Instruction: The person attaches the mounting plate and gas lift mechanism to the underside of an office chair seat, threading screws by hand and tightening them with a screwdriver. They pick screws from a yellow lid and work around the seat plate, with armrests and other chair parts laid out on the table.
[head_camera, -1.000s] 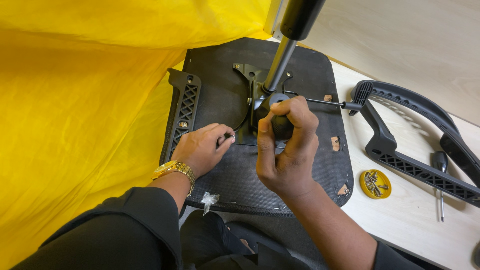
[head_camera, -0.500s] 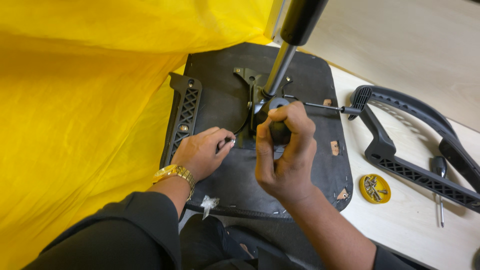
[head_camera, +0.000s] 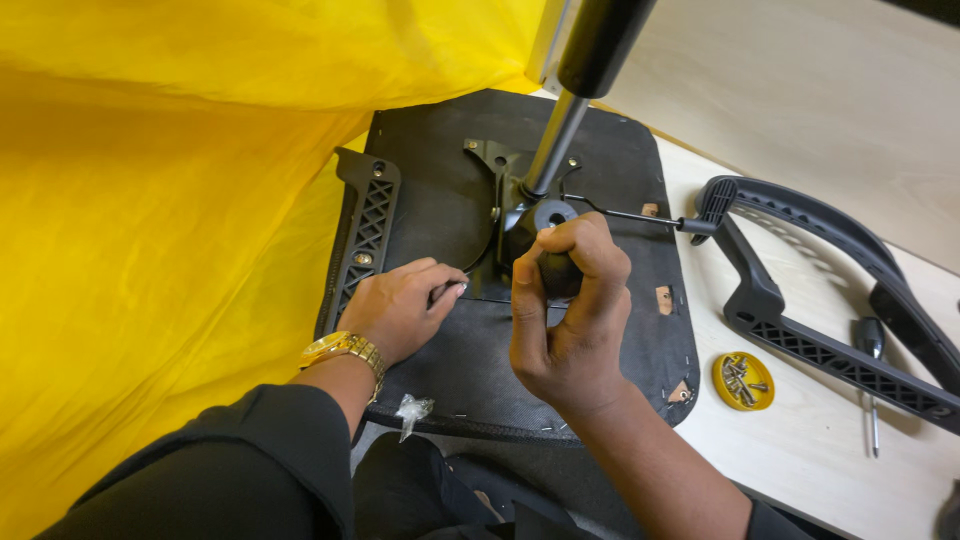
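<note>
At frame centre the right hand (head_camera: 570, 300) was clenched on a black screwdriver handle (head_camera: 553, 262), upright over the chair-seat underside (head_camera: 600, 160); the left hand (head_camera: 405, 305), just left, pinched its tip.

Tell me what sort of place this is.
Probably an indoor furniture-assembly spot: an upturned office chair seat with its gas-lift column lies on a pale worktable, beside a loose black armrest, a yellow dish of screws and a screwdriver.

Right of the grip: loose black armrest (head_camera: 800, 300), yellow dish of screws (head_camera: 744, 381), screwdriver (head_camera: 872, 355).
Left: yellow sheet (head_camera: 150, 200).
</note>
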